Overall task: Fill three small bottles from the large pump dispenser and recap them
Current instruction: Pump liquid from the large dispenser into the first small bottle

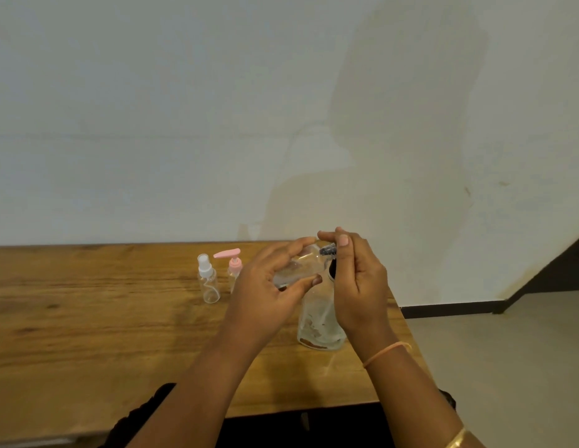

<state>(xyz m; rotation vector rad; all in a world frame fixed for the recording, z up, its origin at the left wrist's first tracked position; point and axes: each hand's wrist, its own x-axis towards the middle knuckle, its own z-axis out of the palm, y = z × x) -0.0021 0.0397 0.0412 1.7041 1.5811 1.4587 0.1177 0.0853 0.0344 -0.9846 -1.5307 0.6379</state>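
In the middle of the frame, the left hand [265, 286] grips a small clear plastic bottle [297, 270] above the brown wooden table [87, 318]. The thumb is under the bottle and the curled fingers are over it. The bottle is not upright. Its long axis runs from lower left to upper right, so the neck points toward the right hand [359, 279].

Exactly at this upper right end, the right hand pinches a dark ribbed cap [327, 251] between the thumb and the fingertips, with a narrow grip. I cannot tell whether the cap is already on the thread or only touching the neck. The right hand is the nearer one to the cap, and I judge that the next move, a turn of the cap, must follow the tilted axis of the bottle.

Directly below the 2 hands, the large clear pump dispenser [317, 321] stands on the table, and its dark top is partly hidden behind the right hand.

To the left stand 2 more small bottles, both capped: a clear spray bottle with a white head [209, 282] and, just beside it, a small bottle with a pink pump [233, 265], partly behind the left hand.
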